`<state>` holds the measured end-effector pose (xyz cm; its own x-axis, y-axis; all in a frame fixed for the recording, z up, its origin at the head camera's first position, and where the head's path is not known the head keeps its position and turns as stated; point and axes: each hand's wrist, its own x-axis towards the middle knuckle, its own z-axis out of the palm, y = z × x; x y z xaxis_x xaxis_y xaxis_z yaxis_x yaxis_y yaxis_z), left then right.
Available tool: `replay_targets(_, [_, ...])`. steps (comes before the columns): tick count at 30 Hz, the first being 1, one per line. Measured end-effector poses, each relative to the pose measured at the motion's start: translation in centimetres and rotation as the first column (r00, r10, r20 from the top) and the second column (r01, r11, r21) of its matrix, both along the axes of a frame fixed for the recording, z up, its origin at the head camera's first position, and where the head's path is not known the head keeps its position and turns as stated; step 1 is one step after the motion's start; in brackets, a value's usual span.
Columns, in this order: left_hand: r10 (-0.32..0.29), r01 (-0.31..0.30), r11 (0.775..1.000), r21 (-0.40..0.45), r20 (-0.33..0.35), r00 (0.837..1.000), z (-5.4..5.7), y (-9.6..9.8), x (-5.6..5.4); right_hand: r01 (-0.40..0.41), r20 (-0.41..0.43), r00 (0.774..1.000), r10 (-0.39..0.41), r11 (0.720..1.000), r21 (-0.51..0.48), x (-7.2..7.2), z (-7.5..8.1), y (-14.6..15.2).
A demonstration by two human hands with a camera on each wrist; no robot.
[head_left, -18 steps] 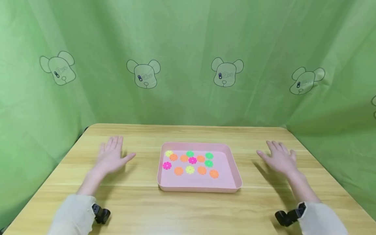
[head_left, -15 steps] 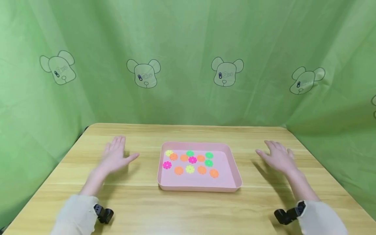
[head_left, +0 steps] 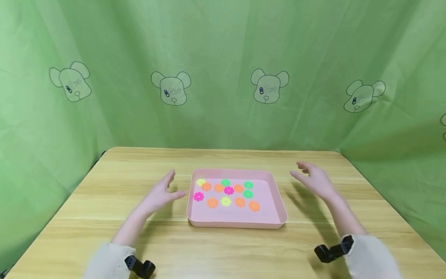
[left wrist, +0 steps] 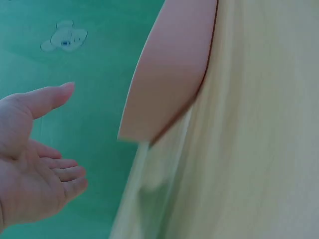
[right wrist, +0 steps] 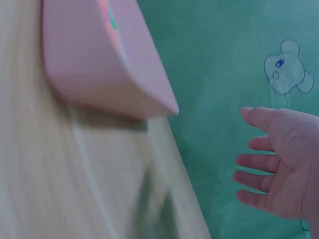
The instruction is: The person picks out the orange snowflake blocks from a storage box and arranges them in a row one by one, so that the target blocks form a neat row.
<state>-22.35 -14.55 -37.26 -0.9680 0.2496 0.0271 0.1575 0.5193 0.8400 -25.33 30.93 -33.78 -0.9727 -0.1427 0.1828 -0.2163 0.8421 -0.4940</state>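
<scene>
A shallow pink tray (head_left: 235, 224) sits mid-table, holding several flat flower-shaped discs in orange, green, yellow and pink, such as a pink disc (head_left: 198, 197) and an orange disc (head_left: 254, 206). Just off the tray's left side is my left hand (head_left: 161, 195), thumb spread from the fingers and nothing in it. My right hand (head_left: 316, 181) hovers to the right of the tray, a wider gap away, its fingers loosely bent and holding nothing. Both wrist views show the palms facing the tray's outer walls, apart from them.
The wood-grain table (head_left: 223, 252) extends around the tray. Behind and beside it hangs a green curtain (head_left: 223, 124) printed with bear heads. Black wrist cameras (head_left: 139, 266) are strapped over light sleeves.
Both hands have moved inward toward the tray, the left one farther. They have turned from palms down to palms facing each other. The tray and discs stay put.
</scene>
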Motion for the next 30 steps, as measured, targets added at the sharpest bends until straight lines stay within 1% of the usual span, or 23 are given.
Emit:
replay_targets(3, [0.005,-0.012,0.994,0.11,0.066,0.998,-0.4,1.0,0.5,-0.028,0.015,0.999,0.029,0.997,-0.075,-0.7,0.4,-1.6])
replay_targets(5, [0.006,-0.018,0.99,0.139,0.086,0.996,-0.7,1.5,0.8,-0.051,0.031,0.998,0.055,0.991,-0.124,-1.2,0.6,-2.7])
replay_targets(8, [-0.003,-0.01,0.991,0.132,0.094,0.996,-1.2,2.2,1.3,-0.09,0.063,0.993,0.102,0.981,-0.172,-2.0,0.7,-4.4])
replay_targets(11, [-0.005,-0.006,0.994,0.106,0.103,0.995,-1.8,2.6,1.7,-0.135,0.105,0.981,0.161,0.967,-0.216,-2.7,0.7,-6.1])
replay_targets(13, [-0.009,-0.001,0.995,0.096,0.103,0.995,-2.1,2.8,1.9,-0.168,0.127,0.971,0.202,0.957,-0.238,-3.0,0.6,-7.4])
replay_targets(16, [-0.019,0.008,0.994,0.105,0.1,0.995,-2.4,2.9,2.1,-0.21,0.159,0.952,0.261,0.936,-0.282,-3.5,0.4,-9.3])
replay_targets(20, [-0.03,0.016,0.991,0.136,0.1,0.995,-2.7,3.3,2.3,-0.224,0.218,0.923,0.316,0.904,-0.364,-4.1,0.0,-11.7])
replay_targets(23, [-0.036,0.02,0.988,0.151,0.107,0.994,-2.7,3.5,2.6,-0.211,0.269,0.9,0.343,0.883,-0.419,-4.6,-0.4,-13.3])
replay_targets(26, [-0.039,0.021,0.987,0.159,0.112,0.993,-2.8,3.7,2.7,-0.219,0.301,0.879,0.371,0.873,-0.436,-4.9,-0.7,-14.7])
replay_targets(29, [-0.041,0.023,0.987,0.157,0.111,0.993,-2.8,3.7,2.6,-0.215,0.32,0.868,0.38,0.868,-0.447,-5.1,-1.0,-16.0])
replay_targets(30, [-0.041,0.024,0.988,0.153,0.111,0.993,-2.8,3.7,2.5,-0.193,0.339,0.867,0.366,0.873,-0.449,-5.0,-1.1,-16.3])
